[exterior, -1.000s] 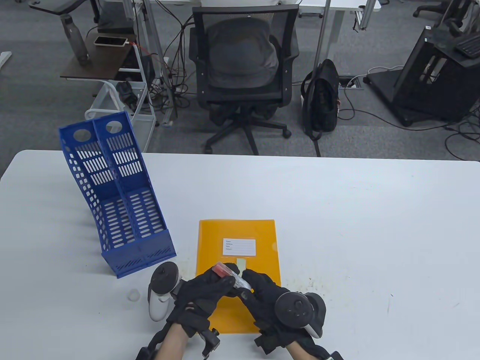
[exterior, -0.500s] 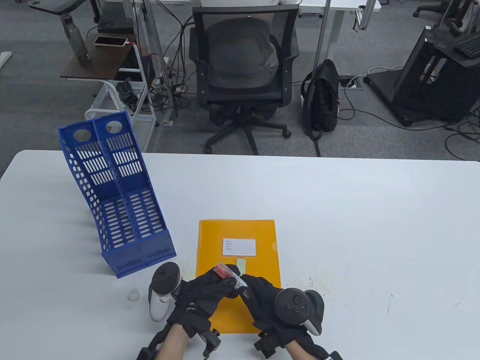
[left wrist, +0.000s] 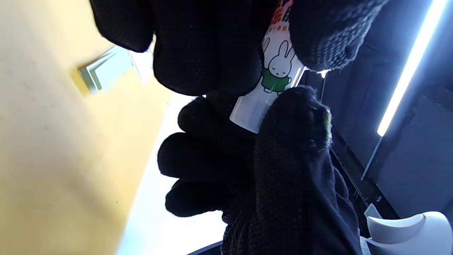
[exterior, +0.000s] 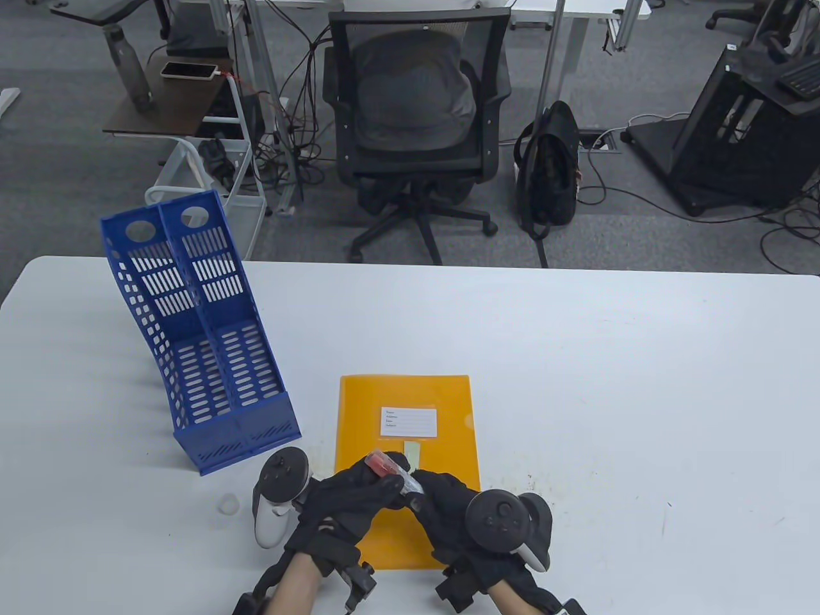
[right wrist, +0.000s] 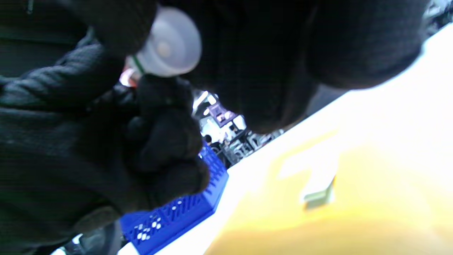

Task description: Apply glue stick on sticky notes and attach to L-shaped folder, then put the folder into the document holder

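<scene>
Your left hand (exterior: 349, 496) and right hand (exterior: 448, 506) both grip the glue stick (exterior: 392, 469) above the orange folder (exterior: 442, 394) near the table's front edge, seemingly uncapping it; gluing, attaching and filing into the blue document holder (exterior: 211, 359) remain.

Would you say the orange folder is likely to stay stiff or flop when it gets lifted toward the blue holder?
Probably floppy: the orange folder lies thin and flat on the table. Its glossy plastic face looks slippery, so it may slide when pushed. It is likely light.
</scene>
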The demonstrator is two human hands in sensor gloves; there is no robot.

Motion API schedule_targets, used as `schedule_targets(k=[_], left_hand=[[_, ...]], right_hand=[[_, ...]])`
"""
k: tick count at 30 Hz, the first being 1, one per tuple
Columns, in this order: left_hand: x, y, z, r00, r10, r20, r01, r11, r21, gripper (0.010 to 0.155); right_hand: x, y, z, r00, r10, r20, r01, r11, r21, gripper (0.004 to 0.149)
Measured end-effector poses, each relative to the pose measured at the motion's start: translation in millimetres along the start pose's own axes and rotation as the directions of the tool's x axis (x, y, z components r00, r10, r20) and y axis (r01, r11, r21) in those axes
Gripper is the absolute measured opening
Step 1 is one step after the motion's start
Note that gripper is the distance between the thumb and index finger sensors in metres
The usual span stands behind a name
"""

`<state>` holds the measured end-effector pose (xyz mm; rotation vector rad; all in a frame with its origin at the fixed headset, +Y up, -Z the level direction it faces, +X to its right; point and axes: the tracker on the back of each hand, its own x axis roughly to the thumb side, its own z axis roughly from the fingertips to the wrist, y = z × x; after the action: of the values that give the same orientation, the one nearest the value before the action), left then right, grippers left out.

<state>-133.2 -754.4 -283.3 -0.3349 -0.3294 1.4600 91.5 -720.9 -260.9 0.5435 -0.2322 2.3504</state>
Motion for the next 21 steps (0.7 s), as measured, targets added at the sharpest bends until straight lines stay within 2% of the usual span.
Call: schedule_targets(k=[3,5,10,13,18,21], left_hand=[[2.0,-2.5,-0.5,1.000,-0.028,-0.003,0.028,1.000,-0.002,0.061],[3.9,-1.7,0.3,0.998,-0.067,-0.014,0.067,0.998,0.016,0.061],[7.5,-4.6,-1.1,0.982,-0.181,-0.054,0.181,0.983,0.010,0.061],[9.7,-8.7,-4.2,0.956,-0.282,-0.084,0.283,0.959,0.008,0.061],[14.3,-7.9,-10.8,0.906,-0.410,-0.109,0.413,0.911,0.009,0.062],[19.5,0.1,-14.1,0.863,-0.486,-0.141,0.490,0.872,-0.003,0.056]], right_hand=[[1.0,-3.7,2.2,0.996,0.085,0.000,-0.085,0.995,-0.048,0.065],[0.1,-3.3,3.5,0.997,0.079,-0.011,-0.079,0.996,-0.052,0.067],[3.0,1.5,2.3,0.997,0.070,-0.021,-0.069,0.997,0.030,0.073],[2.2,6.1,1.1,0.996,0.076,-0.049,-0.069,0.990,0.121,0.069],[-6.6,4.7,-0.7,0.994,0.076,-0.083,-0.067,0.993,0.101,0.065],[-16.2,2.7,-0.1,0.989,0.079,-0.125,-0.067,0.993,0.094,0.064]])
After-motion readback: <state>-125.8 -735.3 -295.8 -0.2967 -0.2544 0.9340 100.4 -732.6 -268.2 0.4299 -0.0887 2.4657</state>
